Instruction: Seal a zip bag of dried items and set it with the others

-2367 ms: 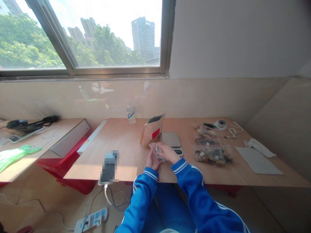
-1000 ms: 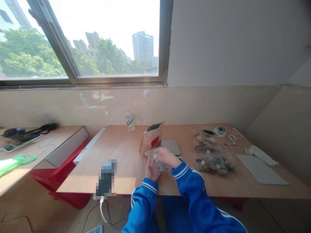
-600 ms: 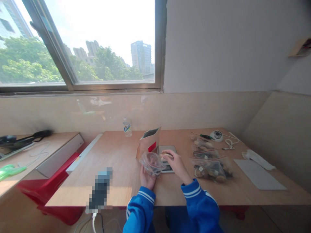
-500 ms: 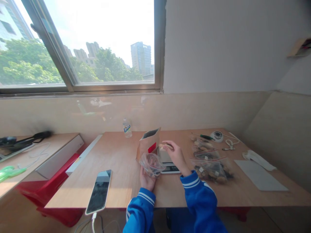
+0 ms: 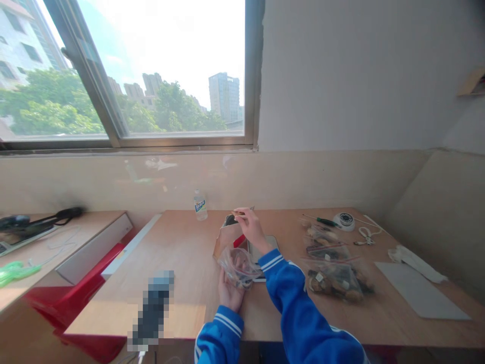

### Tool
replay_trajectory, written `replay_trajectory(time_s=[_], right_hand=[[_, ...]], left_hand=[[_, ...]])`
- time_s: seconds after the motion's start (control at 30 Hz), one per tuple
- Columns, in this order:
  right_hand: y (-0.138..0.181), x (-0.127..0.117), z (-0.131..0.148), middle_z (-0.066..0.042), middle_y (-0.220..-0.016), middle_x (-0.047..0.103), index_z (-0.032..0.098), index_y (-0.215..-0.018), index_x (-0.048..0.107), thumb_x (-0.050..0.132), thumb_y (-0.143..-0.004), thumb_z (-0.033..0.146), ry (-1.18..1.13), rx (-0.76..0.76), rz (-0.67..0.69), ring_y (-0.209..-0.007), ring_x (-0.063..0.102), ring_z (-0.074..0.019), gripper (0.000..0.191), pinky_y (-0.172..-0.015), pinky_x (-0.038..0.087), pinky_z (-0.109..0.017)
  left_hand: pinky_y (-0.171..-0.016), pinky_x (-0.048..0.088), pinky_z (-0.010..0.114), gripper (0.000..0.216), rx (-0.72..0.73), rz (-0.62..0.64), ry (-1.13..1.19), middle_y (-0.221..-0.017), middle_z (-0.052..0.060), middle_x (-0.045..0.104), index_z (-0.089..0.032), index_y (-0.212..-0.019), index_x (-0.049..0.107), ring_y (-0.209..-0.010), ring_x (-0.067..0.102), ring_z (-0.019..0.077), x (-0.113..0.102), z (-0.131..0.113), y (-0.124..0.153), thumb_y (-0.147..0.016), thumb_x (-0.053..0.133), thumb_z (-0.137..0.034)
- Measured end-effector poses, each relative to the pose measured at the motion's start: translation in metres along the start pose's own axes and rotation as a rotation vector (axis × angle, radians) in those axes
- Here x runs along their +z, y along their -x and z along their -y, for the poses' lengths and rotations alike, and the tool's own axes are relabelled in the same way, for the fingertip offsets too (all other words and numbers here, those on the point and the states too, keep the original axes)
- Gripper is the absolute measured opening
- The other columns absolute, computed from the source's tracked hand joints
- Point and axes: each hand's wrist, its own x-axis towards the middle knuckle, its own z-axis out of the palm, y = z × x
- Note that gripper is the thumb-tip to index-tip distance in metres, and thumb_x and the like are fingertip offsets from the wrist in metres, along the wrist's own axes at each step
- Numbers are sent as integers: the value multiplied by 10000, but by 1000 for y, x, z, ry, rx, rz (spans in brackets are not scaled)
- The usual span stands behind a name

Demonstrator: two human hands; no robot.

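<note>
My left hand (image 5: pixel 231 293) is closed around the underside of an open clear plastic zip bag (image 5: pixel 239 268), with darkish contents low in it. Behind the bag a brown paper pouch (image 5: pixel 227 237) with a red patch stands with its mouth open. Over that mouth is my right hand (image 5: pixel 248 225), fingers pinched on a small tan piece (image 5: pixel 237 214), its kind too small to make out. A flat kitchen scale (image 5: pixel 272 243) lies under my right forearm, partly hidden by the sleeve and the bag.
To the right lie several zip bags (image 5: pixel 333 278) of brown lumpy pieces, a green-handled screwdriver (image 5: pixel 326 221), a white dome camera (image 5: pixel 344 221), a white cloth (image 5: pixel 417 263) and a grey sheet (image 5: pixel 420 290). A bottle (image 5: pixel 200 206) stands behind; a phone (image 5: pixel 153 308) lies front left.
My right hand has moved left and up from above the scale to the pouch's mouth, carrying the tan piece. The left hand still holds the plastic bag. The view has shifted slightly.
</note>
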Motion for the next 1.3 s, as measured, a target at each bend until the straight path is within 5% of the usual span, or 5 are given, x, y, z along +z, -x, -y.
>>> replay_trajectory(time_s=[0.37, 0.53, 0.87, 1.07, 1.3], right_hand=[[-12, -8, 9, -59, -921, 566, 193, -799, 620, 486, -855, 242, 133, -21, 208, -930, 559, -190, 153, -861, 446, -345], [-5, 3, 14, -129, -1289, 429, 189, -1236, 473, 519, -835, 274, 337, -25, -82, -1239, 378, -244, 413, -1044, 289, -439], [28, -37, 45, -98, -1144, 608, 182, -1124, 607, 343, -870, 208, 181, 147, -255, -1063, 546, -197, 367, -957, 403, -385], [77, -46, 28, -60, -867, 711, 167, -826, 735, 383, -679, 75, 26, 514, 634, -736, 645, -167, 393, -694, 503, -279], [85, -14, 7, -72, -856, 723, 153, -878, 722, 511, -760, 134, 237, 561, 847, -728, 646, -179, 242, -624, 467, -246]], left_hand=[[-1082, 291, 490, 442, 73, 229, 31, -1199, 26, 646, -308, -1144, 645, -1151, 563, 239, -12, 4, -4, -916, 310, -484], [-1083, 317, 449, 404, 53, 77, 11, -1222, 17, 631, -323, -1200, 601, -1165, 554, 221, -9, 2, -2, -903, 368, -467], [-1023, 394, 461, 381, 48, -88, 27, -1196, 45, 640, -289, -1200, 594, -1087, 596, 232, 6, 1, 1, -902, 400, -424], [-992, 421, 475, 327, 65, -97, 15, -1186, 38, 645, -266, -1129, 633, -1084, 597, 235, 16, 3, 5, -899, 432, -382], [-1000, 427, 428, 382, 46, -162, -18, -1000, 104, 710, -147, -1007, 688, -1002, 641, 239, 26, 3, 9, -909, 400, -379]])
